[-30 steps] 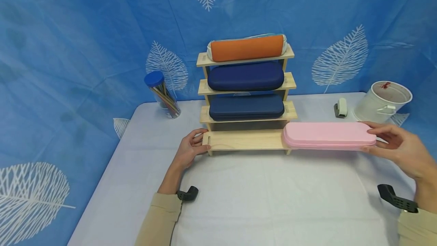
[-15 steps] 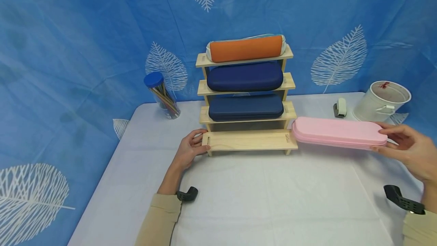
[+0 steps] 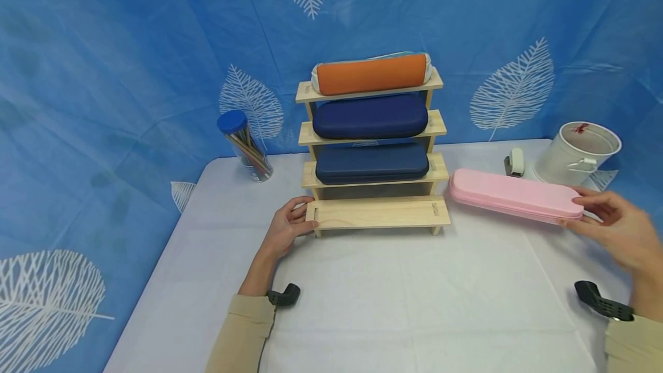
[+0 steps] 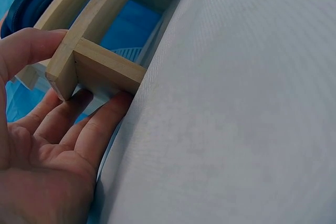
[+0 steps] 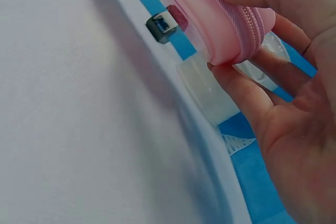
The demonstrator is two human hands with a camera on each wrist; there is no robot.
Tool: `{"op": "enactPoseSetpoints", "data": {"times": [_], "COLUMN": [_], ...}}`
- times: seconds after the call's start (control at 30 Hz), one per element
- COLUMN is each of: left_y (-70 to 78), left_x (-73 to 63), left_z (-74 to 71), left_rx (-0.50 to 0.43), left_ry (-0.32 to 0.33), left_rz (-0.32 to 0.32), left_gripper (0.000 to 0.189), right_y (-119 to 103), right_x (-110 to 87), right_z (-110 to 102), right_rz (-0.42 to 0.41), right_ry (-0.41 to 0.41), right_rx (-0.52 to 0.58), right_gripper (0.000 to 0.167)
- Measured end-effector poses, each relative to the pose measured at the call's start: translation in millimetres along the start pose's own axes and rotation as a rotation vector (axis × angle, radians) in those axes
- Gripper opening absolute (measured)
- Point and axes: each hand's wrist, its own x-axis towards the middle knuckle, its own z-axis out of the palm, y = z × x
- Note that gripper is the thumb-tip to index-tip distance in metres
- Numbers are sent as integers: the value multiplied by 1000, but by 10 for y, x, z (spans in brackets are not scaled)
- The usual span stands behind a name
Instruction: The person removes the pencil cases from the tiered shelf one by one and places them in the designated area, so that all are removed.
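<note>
The pink case [image 3: 517, 193] is on the right, just beside the right end of the wooden rack [image 3: 375, 213] and apart from it, in front of the white pot [image 3: 561, 160]. From where I sit it looks light, with a stiff shell and a smooth skin; I'd expect it to slide a little in dry fingers but not to break easily. The end is narrow enough to span, so I favour a pinch there, thumb on the near side and fingers on the far side, away from the zip [image 5: 253, 27] pull if there is one. Being held at one end only, the far end may swing or dip.

My right hand [image 3: 616, 226] has just that hold, clamped on the case's right end. My left hand [image 3: 287, 226] pinches the left end of the rack's lowest board. A shadow on the worktop [image 3: 414, 292] suggests that the case is raised, though I can't be sure its underside is free all along.

A second ago the case's left end overlapped the lowest board; now it is off it, shifted rightward and turned, that end farther back. The left hand's grip is unchanged.
</note>
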Motion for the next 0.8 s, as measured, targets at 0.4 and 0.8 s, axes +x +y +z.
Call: {"op": "enactPoseSetpoints", "data": {"times": [0.4, 0.8], "left_y": [19, 22], "left_x": [-2, -7], "left_z": [9, -2], "left_rx": [5, 8], "left_ry": [-2, 0], "left_rz": [-4, -16], "left_gripper": [60, 61], "right_y": [127, 218], "right_x": [-19, -7], "right_z": [104, 142], "right_rz": [221, 239], "right_ry": [14, 14], "right_rx": [-174, -242], "right_gripper": [45, 49]}}
